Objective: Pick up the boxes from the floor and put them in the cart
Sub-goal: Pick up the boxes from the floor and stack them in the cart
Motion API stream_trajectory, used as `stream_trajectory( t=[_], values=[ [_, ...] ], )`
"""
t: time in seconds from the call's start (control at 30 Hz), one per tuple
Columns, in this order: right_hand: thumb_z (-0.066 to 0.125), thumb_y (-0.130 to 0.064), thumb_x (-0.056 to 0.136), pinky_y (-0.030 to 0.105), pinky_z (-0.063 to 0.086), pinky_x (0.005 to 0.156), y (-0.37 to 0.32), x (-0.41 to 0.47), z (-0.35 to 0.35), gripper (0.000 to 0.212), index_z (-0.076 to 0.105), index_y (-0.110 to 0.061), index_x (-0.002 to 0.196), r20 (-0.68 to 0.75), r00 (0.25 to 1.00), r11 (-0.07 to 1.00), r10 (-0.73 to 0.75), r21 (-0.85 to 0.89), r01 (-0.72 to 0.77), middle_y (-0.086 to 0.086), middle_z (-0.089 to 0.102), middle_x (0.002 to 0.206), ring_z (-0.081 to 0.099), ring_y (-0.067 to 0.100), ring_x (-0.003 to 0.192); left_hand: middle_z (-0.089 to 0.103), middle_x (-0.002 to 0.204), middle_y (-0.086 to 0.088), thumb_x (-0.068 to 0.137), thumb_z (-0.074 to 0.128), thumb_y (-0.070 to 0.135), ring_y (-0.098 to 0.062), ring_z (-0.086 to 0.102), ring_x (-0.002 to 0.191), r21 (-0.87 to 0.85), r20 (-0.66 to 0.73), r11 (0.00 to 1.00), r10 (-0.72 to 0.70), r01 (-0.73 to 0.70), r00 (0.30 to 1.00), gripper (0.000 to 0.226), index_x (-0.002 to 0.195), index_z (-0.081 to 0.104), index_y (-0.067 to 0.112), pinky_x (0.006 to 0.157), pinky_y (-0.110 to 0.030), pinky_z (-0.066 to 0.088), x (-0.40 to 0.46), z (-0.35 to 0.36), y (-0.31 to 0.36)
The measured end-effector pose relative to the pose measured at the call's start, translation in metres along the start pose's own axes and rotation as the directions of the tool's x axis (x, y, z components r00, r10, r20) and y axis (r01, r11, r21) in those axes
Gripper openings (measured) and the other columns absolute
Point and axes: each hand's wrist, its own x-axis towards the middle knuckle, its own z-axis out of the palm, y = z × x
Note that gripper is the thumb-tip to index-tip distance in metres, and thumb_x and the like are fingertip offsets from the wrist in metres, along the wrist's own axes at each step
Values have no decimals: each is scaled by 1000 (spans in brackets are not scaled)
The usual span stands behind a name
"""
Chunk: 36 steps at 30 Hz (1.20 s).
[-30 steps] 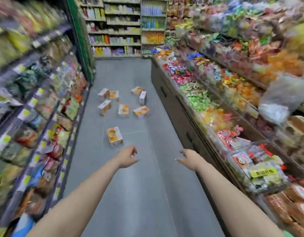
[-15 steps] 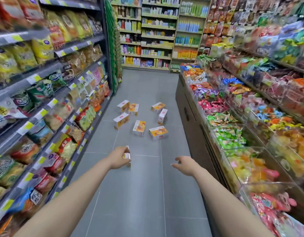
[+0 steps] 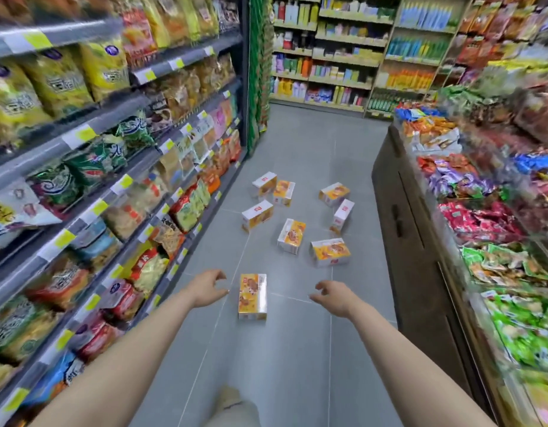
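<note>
Several white and orange boxes lie scattered on the grey floor of a shop aisle. The nearest box [image 3: 252,296] lies flat between my two hands. My left hand [image 3: 208,287] hovers just left of it, fingers loosely spread, holding nothing. My right hand [image 3: 333,296] hovers to its right, also empty with fingers relaxed. Farther on lie more boxes, among them one [image 3: 330,252] facing up, one [image 3: 291,236] beside it and one [image 3: 257,214] on its side. No cart is in view.
Snack shelves [image 3: 91,192] line the left side of the aisle. A dark counter [image 3: 411,229] topped with candy bins runs along the right. Shelves of bottles [image 3: 334,50] close the far end. My leg [image 3: 235,408] shows at the bottom.
The view has moved closer to the boxes. Both arms reached forward and down, and the nearest box now lies between my hands instead of ahead of the left one.
</note>
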Motion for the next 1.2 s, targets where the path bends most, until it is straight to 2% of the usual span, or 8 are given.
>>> stream_trajectory(
  t=[0.23, 0.43, 0.5, 0.57, 0.7, 0.9, 1.07, 1.2],
  values=[
    [54, -38, 93, 30, 40, 101, -56, 118, -39, 50, 48, -12, 135, 32, 998, 998, 55, 26, -55, 10, 55, 133, 51, 24, 123, 52, 135, -14, 91, 59, 23, -24, 53, 120, -19, 75, 999, -33, 34, 997, 45, 130, 49, 4, 95, -25, 39, 139, -66, -25],
    [54, -32, 94, 30, 44, 95, -63, 212, -54, 42, 53, -11, 131, -18, 998, 989, 68, 131, -65, 9, 59, 127, 56, 24, 116, 49, 138, -13, 91, 58, 21, -25, 49, 125, -17, 126, 999, -45, 47, 991, 46, 132, 47, 4, 100, -27, 37, 252, -80, -26],
    [55, -32, 93, 32, 46, 95, -60, 256, -55, 42, 54, -11, 129, -10, 998, 984, 68, 166, -65, 9, 59, 127, 56, 23, 115, 48, 138, -12, 91, 58, 21, -25, 49, 125, -53, 129, 996, -62, 69, 990, 46, 132, 47, 3, 101, -27, 37, 297, -78, -26],
    [56, -32, 92, 29, 44, 96, -55, 312, -52, 43, 53, -11, 130, 14, 998, 981, 64, 181, -65, 7, 57, 129, 55, 21, 117, 49, 138, -11, 91, 58, 20, -24, 49, 124, -96, 122, 990, -88, 100, 989, 45, 132, 47, 4, 101, -27, 37, 351, -66, -34],
    [55, -32, 93, 21, 38, 87, -39, 416, -29, 43, 52, -12, 131, 95, 995, 989, 25, 146, -39, 4, 58, 129, 56, 18, 117, 51, 133, -15, 89, 61, 16, -27, 53, 118, -178, 134, 953, -222, 244, 966, 44, 129, 48, 3, 100, -30, 40, 431, -10, -75],
    [55, -31, 93, 26, 39, 95, 13, 547, 52, 46, 51, -9, 133, 231, 971, 990, 66, 104, -92, 10, 58, 127, 55, 22, 117, 48, 132, -21, 87, 63, 10, -33, 53, 116, -157, 293, 873, -406, 462, 866, 52, 134, 43, -1, 99, -33, 41, 506, 109, -149],
    [54, -32, 94, 28, 38, 98, 46, 635, 154, 51, 44, -9, 137, 319, 942, 985, 103, 101, -142, 11, 54, 132, 51, 24, 122, 39, 144, -18, 91, 58, 24, -29, 44, 129, -63, 427, 884, -395, 463, 813, 60, 141, 33, 3, 105, -32, 36, 569, 206, -192],
    [54, -34, 94, 34, 36, 105, 66, 693, 249, 58, 36, -8, 143, 381, 915, 972, 129, 135, -193, 12, 46, 142, 47, 25, 129, 41, 146, -13, 91, 58, 21, -27, 40, 133, -158, 445, 873, -354, 462, 822, 54, 140, 37, 8, 104, -28, 33, 618, 280, -222]
  ],
)
